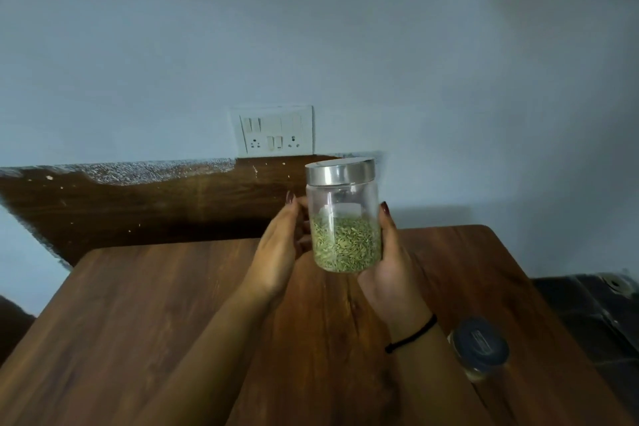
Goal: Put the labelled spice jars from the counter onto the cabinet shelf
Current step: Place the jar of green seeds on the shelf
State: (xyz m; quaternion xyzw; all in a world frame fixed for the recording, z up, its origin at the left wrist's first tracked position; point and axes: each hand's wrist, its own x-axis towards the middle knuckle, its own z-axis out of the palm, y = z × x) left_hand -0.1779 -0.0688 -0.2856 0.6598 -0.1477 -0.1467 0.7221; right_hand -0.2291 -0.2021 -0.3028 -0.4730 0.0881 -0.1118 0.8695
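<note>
Pale blue wall (345, 45) fills the upper part of the head view, with a white switch plate (276, 131) set just above a dark wood panel (138, 204) whose top edge is flaked and speckled. Below lies the brown wooden table (173, 322). Above its far half, lifted clear of the wood, is the spice jar (342, 218): clear glass, upright with a slight tilt, about half full of green seeds, capped by a steel lid (340, 171). A pale patch shows through the glass on its far side; no writing can be made out on it. The right-hand grip (387, 273) is closed around the jar's right side and base, thumb lying up the glass. The left-hand grip (280, 245) cups the left side, fingers curved against the wall of the jar, thumb tip raised. A black band (411, 334) circles the right wrist. Near the right forearm, a second jar (480, 349) with a dark lid stands on the table, blurred.
</note>
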